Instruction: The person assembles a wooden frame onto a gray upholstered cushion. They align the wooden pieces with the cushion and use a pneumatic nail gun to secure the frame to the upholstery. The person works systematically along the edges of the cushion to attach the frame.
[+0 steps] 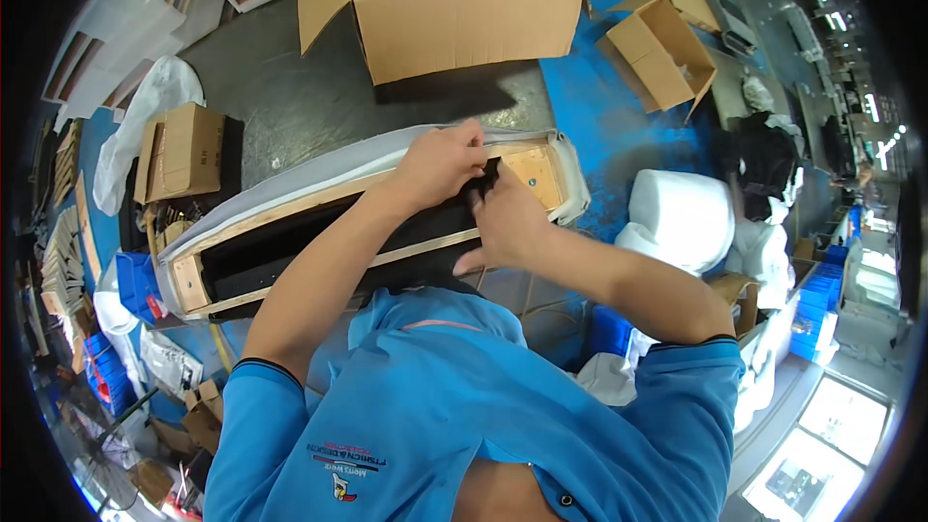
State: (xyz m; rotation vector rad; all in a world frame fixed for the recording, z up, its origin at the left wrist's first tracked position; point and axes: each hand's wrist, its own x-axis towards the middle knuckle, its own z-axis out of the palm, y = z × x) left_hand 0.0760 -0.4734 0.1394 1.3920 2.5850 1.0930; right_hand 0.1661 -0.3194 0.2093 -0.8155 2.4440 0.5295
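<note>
both hands pinch a black fabric [488, 177] edge at the right end of the wooden frame [290, 208] on the counter [319, 97]: left hand [440, 162] above, right hand [503, 222] below. better pull evenly, keeping the fabric flat against the frame.

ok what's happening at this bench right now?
A person in a blue polo is bent over a long wooden frame lying on the dark worktable; the frame is wrapped in grey-white fabric along its outer edge. Both hands meet near the frame's right end: the left hand and the right hand pinch a piece of black material there. An open cardboard box with clear plastic bags sits beyond the frame, and a white foam roll lies to the right.
</note>
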